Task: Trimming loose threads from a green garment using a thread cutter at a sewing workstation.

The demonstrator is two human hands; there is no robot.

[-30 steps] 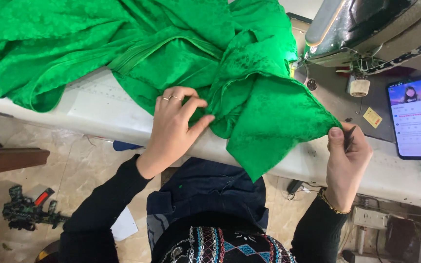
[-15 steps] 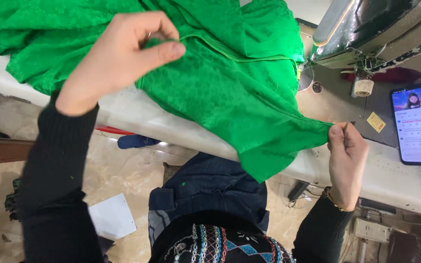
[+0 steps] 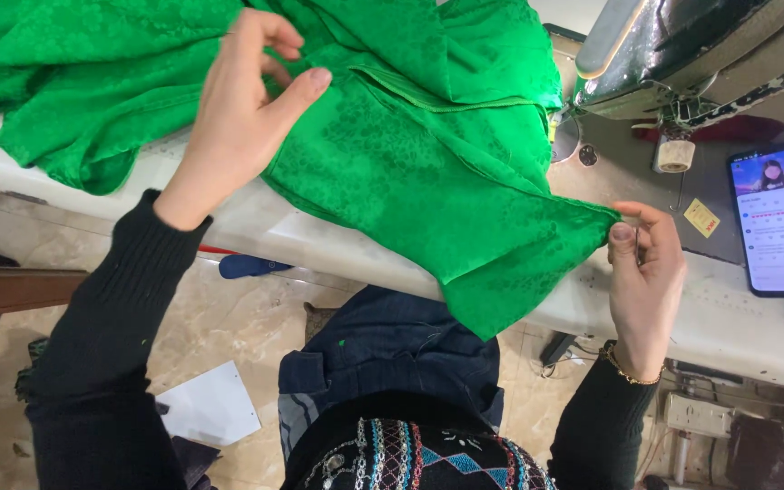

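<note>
Right hand pinches the green fabric corner; left hand grips a partly hidden fold.

Glossy patterned green cloth, smooth white tabletop, worn dark metal sewing machine, glassy phone screen
</note>
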